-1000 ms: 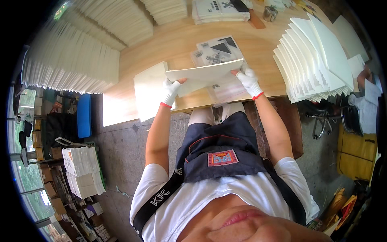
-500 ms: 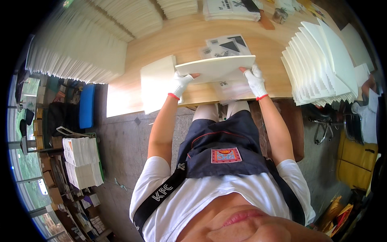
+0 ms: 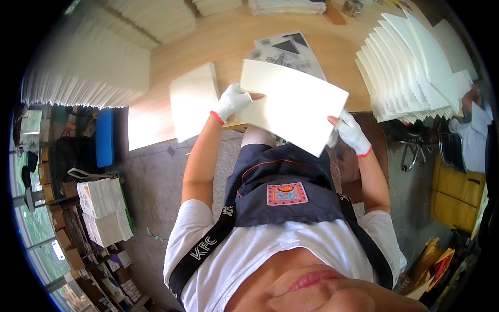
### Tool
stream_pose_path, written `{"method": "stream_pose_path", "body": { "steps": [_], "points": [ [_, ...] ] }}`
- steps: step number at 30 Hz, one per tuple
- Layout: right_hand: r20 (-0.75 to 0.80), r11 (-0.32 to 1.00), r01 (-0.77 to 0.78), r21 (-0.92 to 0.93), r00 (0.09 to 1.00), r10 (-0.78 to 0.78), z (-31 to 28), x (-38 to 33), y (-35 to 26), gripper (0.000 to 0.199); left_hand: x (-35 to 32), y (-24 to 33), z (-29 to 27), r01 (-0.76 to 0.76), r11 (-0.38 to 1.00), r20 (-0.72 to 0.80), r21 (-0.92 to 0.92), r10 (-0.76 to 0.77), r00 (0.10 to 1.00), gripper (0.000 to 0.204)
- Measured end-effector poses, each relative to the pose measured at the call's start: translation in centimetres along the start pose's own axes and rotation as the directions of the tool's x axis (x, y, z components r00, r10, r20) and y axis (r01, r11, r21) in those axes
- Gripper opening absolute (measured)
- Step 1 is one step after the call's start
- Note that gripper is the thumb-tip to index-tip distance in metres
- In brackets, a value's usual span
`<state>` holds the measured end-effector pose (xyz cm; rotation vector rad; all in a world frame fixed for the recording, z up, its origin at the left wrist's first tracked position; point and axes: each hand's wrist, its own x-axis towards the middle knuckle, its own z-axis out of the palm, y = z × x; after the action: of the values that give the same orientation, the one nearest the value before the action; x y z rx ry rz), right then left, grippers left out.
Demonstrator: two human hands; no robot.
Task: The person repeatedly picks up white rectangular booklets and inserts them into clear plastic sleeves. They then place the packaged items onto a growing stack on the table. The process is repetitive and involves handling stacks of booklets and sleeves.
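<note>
A white paper pad (image 3: 291, 104), blank on top, is tilted in front of me, partly over the table's near edge. My left hand (image 3: 232, 102), in a white glove with bare fingertips, closes on its left side with the thumb on top. At the lower right corner my right hand (image 3: 351, 134), gloved the same way, pinches it. The fingers underneath are hidden by the pad. Clear plastic sleeves (image 3: 304, 61) with black print lie on the table just beyond it. Left of my left hand rests a stack of blank white paper (image 3: 195, 99).
Tall rows of white paper (image 3: 88, 73) fill the table's left side. A fanned stack of white pads (image 3: 400, 73) stands on the right. At the back are a printed pile (image 3: 286, 6) and a glass jar (image 3: 352, 7). Bundled paper (image 3: 104, 210) sits by the floor at left.
The pad has turned from nearly edge-on to face up, its right end swinging down toward me. My right hand has moved down and right with it; the left keeps its side.
</note>
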<state>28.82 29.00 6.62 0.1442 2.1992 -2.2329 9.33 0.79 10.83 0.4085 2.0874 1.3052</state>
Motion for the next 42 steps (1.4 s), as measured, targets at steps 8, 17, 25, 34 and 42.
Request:
{"method": "stream_pose_path", "body": {
  "steps": [8, 17, 25, 34, 42],
  "points": [
    [-0.258, 0.818, -0.193, 0.542, 0.888, 0.381, -6.5, -10.7, 4.0, 0.051, 3.8, -5.9, 7.8, -0.404, 0.419, 0.082, 0.813, 0.605, 0.792, 0.044],
    [-0.124, 0.746, -0.245, 0.619, 0.907, 0.402, -7.4, -12.1, 3.7, 0.062, 4.1, -3.7, 9.9, -0.274, 0.393, 0.064, 0.878, 0.47, 0.88, 0.035],
    [-0.075, 0.72, -0.268, 0.64, 0.911, 0.406, -5.1, -12.1, 3.8, 0.063, 5.7, -5.6, 8.6, -0.233, 0.446, 0.014, 0.864, 0.441, 0.898, 0.038],
    [-0.041, 0.734, -0.267, 0.624, 0.927, 0.372, -4.0, -12.2, 2.1, 0.061, 3.9, -4.0, 9.9, -0.271, 0.427, 0.042, 0.863, 0.474, 0.879, 0.036],
    [-0.182, 0.708, -0.218, 0.672, 0.878, 0.443, -3.8, -11.4, 4.9, 0.053, 5.5, -5.7, 8.3, -0.294, 0.548, 0.014, 0.783, 0.456, 0.89, 0.032]
  ]
}}
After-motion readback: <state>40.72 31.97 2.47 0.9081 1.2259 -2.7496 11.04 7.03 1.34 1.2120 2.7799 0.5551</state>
